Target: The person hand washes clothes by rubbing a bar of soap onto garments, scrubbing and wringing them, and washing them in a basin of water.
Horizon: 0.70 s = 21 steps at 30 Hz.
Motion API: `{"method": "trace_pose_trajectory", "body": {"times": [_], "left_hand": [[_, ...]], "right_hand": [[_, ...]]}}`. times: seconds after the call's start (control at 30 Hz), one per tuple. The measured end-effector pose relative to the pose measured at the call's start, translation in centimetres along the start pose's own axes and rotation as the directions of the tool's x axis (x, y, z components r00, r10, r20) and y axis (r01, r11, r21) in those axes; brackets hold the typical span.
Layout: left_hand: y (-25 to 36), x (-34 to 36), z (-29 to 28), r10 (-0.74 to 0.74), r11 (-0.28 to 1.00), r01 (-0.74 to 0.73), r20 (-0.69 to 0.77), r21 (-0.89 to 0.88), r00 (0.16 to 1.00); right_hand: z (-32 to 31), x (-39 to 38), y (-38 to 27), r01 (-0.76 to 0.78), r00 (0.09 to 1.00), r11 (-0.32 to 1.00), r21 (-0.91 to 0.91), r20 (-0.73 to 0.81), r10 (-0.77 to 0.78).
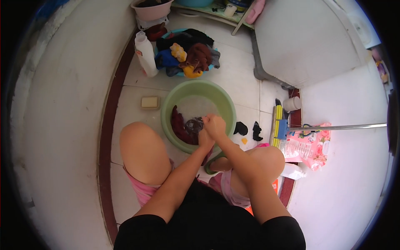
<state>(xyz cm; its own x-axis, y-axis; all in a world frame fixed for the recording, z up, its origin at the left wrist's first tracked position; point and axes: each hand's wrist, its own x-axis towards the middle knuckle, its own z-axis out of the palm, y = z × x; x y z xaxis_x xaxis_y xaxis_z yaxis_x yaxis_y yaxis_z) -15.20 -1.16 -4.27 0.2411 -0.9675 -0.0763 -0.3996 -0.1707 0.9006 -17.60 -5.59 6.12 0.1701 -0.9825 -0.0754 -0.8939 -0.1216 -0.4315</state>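
Note:
A light green basin point(228, 98) with cloudy water stands on the floor between my legs. Over its near right part, my right hand point(215, 126) is closed in a fist against my left hand point(206, 138). Both grip a small dark wet cloth point(193, 125), which bunches out to their left; its exact kind is hard to make out. My left hand's fingers are partly hidden behind the right. A dark red cloth point(178, 126) lies along the basin's left side, partly in the water.
Behind the basin, a blue tub holds piled clothes point(198, 56), beside a white bottle point(145, 54). A soap bar point(150, 102) sits left. Black socks point(241, 128), a yellow-and-blue mop point(280, 127) and a pink bag point(312, 146) lie right. Walls flank both sides.

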Motion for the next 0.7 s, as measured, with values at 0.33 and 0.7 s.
{"method": "trace_pose_trajectory", "body": {"times": [0.33,0.7], "left_hand": [[2.7,4.0,-7.9,-0.244,-0.416,0.421,0.545,-0.806,0.802],[-4.2,5.5,-7.4,-0.847,-0.176,0.449,0.367,-0.876,0.384]], "right_hand": [[-1.3,0.8,0.7,0.108,0.957,0.882,0.458,0.191,-0.217],[-8.8,20.2,-15.9,0.317,0.94,0.937,0.147,-0.181,-0.289]]}}
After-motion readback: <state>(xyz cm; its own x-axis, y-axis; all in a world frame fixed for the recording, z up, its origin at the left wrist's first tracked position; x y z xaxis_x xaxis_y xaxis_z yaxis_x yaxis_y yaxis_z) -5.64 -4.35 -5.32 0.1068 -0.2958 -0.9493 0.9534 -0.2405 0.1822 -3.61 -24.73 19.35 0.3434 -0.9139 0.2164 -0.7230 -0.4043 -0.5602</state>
